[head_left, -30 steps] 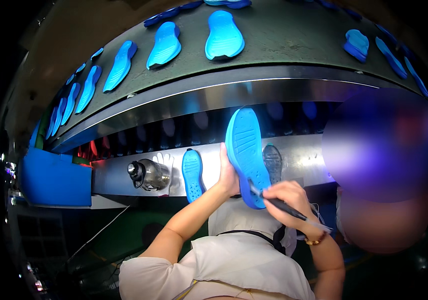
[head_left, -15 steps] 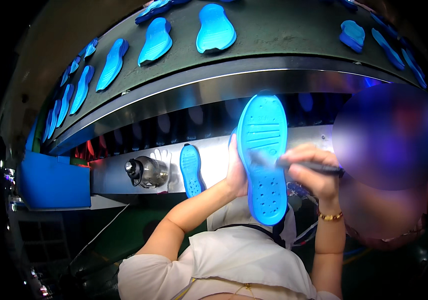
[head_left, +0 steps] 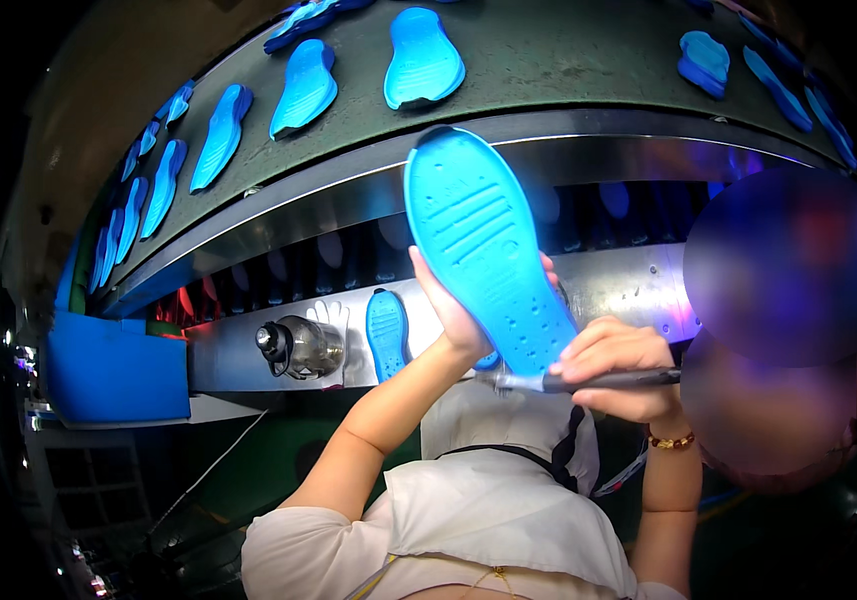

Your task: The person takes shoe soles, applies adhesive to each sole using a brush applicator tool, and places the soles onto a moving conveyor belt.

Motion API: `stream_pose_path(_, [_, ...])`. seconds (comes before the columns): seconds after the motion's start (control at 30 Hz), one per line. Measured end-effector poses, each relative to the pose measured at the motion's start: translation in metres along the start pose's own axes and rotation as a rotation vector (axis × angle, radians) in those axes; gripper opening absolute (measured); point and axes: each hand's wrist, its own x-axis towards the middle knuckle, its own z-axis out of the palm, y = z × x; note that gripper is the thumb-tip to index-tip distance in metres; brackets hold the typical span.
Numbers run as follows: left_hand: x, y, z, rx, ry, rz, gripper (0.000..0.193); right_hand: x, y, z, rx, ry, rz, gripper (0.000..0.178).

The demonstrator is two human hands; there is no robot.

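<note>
My left hand (head_left: 450, 312) grips a bright blue shoe sole (head_left: 478, 225) by its edge, with fingertips showing at the far side. The sole's perforated, ribbed face is toward me, tilted with its dark-tipped end up and to the left. My right hand (head_left: 623, 365) is closed round the dark handle of a brush (head_left: 608, 380). The brush's pale metallic tip points left, across the sole's lower end. Whether it touches the sole, I cannot tell. Behind my left wrist, another blue sole (head_left: 386, 335) lies on the metal shelf (head_left: 608, 285).
A conveyor belt (head_left: 548, 65) carrying several blue soles (head_left: 425, 60) runs across the far side, behind a metal rail (head_left: 348, 195). On the shelf to the left are a clear bottle (head_left: 310, 347) and a white glove (head_left: 331, 318). A blue box (head_left: 118, 365) stands farther left.
My left hand has raised the sole and tilted its top leftward. My right hand has moved the brush down to the sole's lower end. The soles on the belt have shifted slightly.
</note>
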Motion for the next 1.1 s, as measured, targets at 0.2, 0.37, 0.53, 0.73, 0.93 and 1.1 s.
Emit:
stream_pose_path(0.2, [0.007,0.016,0.004,-0.069,-0.003,0.066,0.108,-0.007,0.002,0.004,-0.13,0.062,0.011,0.022])
stream_pose_path(0.37, [0.007,0.024,0.019,-0.025,0.073,0.049,0.096,-0.017,0.009,-0.001,-0.044,0.319,0.108,0.024])
stream_pose_path(0.53, [0.011,0.029,0.009,0.043,-0.062,0.041,0.103,-0.019,0.01,0.0,0.115,0.069,0.026,0.021])
stream_pose_path(0.73, [0.01,0.024,0.026,0.071,0.103,-0.027,0.095,-0.023,0.026,0.016,0.652,0.393,0.196,0.02])
stream_pose_path(0.93, [-0.007,0.01,-0.007,-0.153,-0.23,-0.327,0.063,-0.019,0.007,0.027,0.44,0.298,0.274,0.024])
stream_pose_path(1.1, [0.001,0.029,-0.004,0.086,-0.27,-0.45,0.063,-0.014,-0.018,-0.005,0.274,0.134,0.558,0.022])
